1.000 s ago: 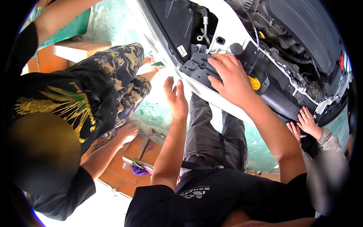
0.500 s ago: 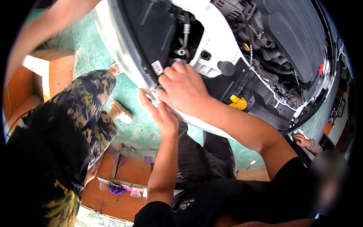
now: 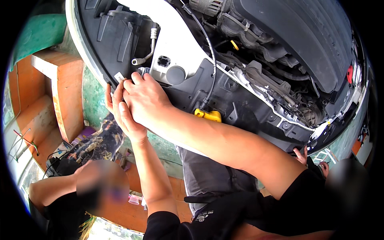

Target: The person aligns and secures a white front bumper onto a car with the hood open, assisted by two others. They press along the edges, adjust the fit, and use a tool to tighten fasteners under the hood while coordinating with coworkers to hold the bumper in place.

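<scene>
Headlight [image 3: 113, 35] runs lengthwise up-left from our straight-fingered left hand [image 3: 126, 114] and loosely curled right hand [image 3: 147, 98], both near its lower corner, can't tell if we're gripping anything.

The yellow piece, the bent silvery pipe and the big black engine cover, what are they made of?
Yellow piece: probably smooth plastic, bright with a soft shine. Bent pipe: likely metal, since it's silvery, with a ribbed collar. Black engine cover: seems to be plastic, dull with moulded-looking ridges, but I'm unsure.

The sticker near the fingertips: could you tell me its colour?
The sticker is white with dark marks, as the head view shows.
</scene>
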Tool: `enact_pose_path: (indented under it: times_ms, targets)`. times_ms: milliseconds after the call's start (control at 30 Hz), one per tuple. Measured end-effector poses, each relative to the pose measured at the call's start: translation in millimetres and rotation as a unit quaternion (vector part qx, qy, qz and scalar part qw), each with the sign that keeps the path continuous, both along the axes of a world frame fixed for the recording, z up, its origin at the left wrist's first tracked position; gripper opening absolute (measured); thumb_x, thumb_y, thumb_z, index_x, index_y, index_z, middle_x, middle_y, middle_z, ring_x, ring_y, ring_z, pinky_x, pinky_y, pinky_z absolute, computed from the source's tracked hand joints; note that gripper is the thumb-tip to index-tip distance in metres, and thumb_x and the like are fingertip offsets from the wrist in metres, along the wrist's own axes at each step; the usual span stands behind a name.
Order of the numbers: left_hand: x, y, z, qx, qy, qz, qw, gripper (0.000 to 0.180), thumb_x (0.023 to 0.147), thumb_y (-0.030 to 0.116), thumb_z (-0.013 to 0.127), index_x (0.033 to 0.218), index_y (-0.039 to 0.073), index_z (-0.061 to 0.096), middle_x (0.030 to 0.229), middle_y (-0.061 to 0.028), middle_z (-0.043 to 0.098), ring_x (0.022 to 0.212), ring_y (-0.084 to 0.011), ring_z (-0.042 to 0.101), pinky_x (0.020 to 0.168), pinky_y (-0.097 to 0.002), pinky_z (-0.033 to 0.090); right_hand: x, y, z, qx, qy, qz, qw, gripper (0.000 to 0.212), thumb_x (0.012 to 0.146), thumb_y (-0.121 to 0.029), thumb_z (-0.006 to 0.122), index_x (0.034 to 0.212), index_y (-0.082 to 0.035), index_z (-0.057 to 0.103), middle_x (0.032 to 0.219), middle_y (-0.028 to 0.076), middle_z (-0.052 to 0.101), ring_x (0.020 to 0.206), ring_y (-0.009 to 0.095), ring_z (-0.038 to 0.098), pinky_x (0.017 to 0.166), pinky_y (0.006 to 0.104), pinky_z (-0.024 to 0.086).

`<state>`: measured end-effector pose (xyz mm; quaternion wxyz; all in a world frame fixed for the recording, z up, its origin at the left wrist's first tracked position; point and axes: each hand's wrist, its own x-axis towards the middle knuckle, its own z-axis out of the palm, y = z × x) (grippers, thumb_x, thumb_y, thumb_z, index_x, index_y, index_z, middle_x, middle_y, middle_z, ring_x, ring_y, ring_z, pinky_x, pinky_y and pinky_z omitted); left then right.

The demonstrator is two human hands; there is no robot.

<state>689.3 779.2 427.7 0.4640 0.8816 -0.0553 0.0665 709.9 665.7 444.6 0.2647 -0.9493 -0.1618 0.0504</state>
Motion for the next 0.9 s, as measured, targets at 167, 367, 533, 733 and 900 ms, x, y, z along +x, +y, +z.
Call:
enact_pose_path:
  times_ms: [167, 367, 533, 733, 900]
  targets:
    - [0, -6, 0, -0.011, 0.007, -0.006, 1.0, 0.063, 0.107, 0.038, 0.029, 0.137, -0.004, 0.064, 0.145, -0.0163, 0.062, 0.154, -0.0338, 0.027, 0.126, -0.0494, 0.021, -3, -1, -6, 0.019, -0.043, -0.037, 0.998, 0.031, 0.091, -0.035, 0.059, 0.092, -0.01, 0.078, 0.1, 0.005, 0.067, 0.104, 0.026, 0.055, 0.085, 0.0401, 0.043]
    - [-3, 4, -3, 0.048, -0.032, -0.062, 0.996, 0.058, 0.109, 0.034, 0.029, 0.14, -0.006, 0.058, 0.149, -0.019, 0.057, 0.151, -0.0358, 0.033, 0.121, -0.0472, 0.03, -11, -10, 3, -0.04, -0.018, -0.023, 0.999, 0.025, 0.089, -0.031, 0.062, 0.091, -0.013, 0.078, 0.104, 0.001, 0.067, 0.106, 0.022, 0.054, 0.088, 0.0369, 0.041]
    - [30, -5, 26, -0.109, 0.107, -0.155, 0.976, 0.05, 0.112, 0.025, 0.035, 0.151, -0.004, 0.047, 0.152, -0.0163, 0.055, 0.136, -0.0299, 0.055, 0.117, -0.0418, 0.039, -22, -14, 2, -0.053, -0.05, -0.046, 0.996, 0.023, 0.092, -0.03, 0.061, 0.095, -0.014, 0.078, 0.109, -0.001, 0.067, 0.112, 0.02, 0.053, 0.091, 0.0356, 0.038]
    - [55, 0, 24, 0.007, 0.148, -0.234, 0.961, 0.049, 0.114, 0.033, 0.041, 0.137, -0.007, 0.059, 0.14, -0.0189, 0.058, 0.131, -0.0298, 0.053, 0.115, -0.0437, 0.038, -30, 2, -1, -0.017, -0.074, -0.135, 0.988, 0.023, 0.09, -0.025, 0.059, 0.094, -0.012, 0.078, 0.109, 0.001, 0.073, 0.12, 0.023, 0.054, 0.11, 0.0431, 0.035]
    - [65, 8, 19, 0.114, 0.148, -0.337, 0.923, 0.044, 0.112, 0.032, 0.043, 0.13, -0.004, 0.061, 0.127, -0.0194, 0.06, 0.117, -0.0336, 0.052, 0.105, -0.0465, 0.038, -74, -4, 5, 0.087, -0.115, -0.229, 0.963, 0.027, 0.094, -0.019, 0.059, 0.11, -0.005, 0.075, 0.124, 0.003, 0.071, 0.134, 0.022, 0.053, 0.126, 0.0415, 0.031]
